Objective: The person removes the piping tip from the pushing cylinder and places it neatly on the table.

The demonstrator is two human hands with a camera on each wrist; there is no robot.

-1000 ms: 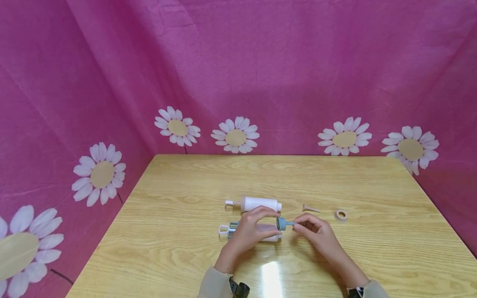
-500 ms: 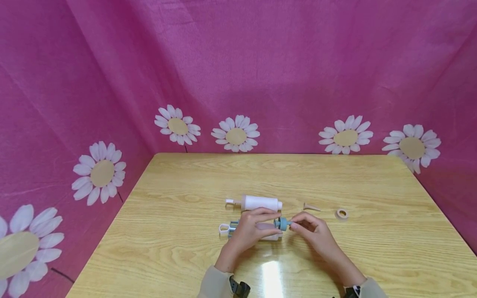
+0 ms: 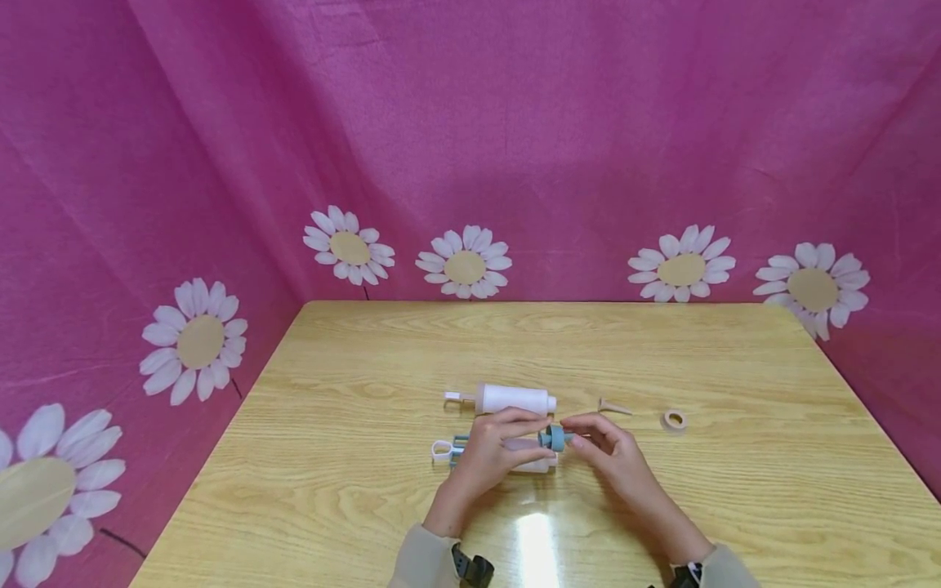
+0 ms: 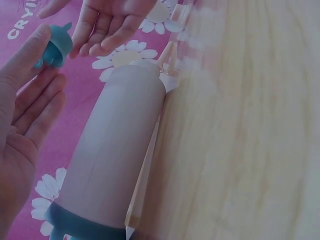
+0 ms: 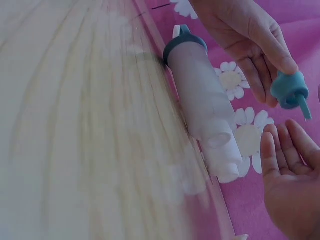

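Observation:
My left hand [image 3: 488, 449] pinches a small teal ring with a nozzle through it [image 3: 556, 438] between thumb and fingers, held above the table. In the right wrist view the narrow tip of the teal ring with its nozzle [image 5: 290, 89] points toward my right hand [image 5: 292, 185]. The right hand's fingers are extended around that tip, apparently apart from it. Below my left hand lies a plunger syringe [image 4: 115, 140] with a pale tube and teal collar [image 4: 90, 225], partly hidden by the hand in the head view.
A white plunger syringe [image 3: 515, 398] with a beige collar lies just beyond the hands. Farther right are a beige cone-shaped nozzle [image 3: 616, 407] and a beige ring [image 3: 674, 420]. The wooden table [image 3: 353, 359] meets a pink flowered cloth [image 3: 559, 163] at its back edge.
The teal ring has shifted slightly left, with more of the nozzle's base showing on its left. My right hand has moved left and its fingers have spread from their pinch on the tip.

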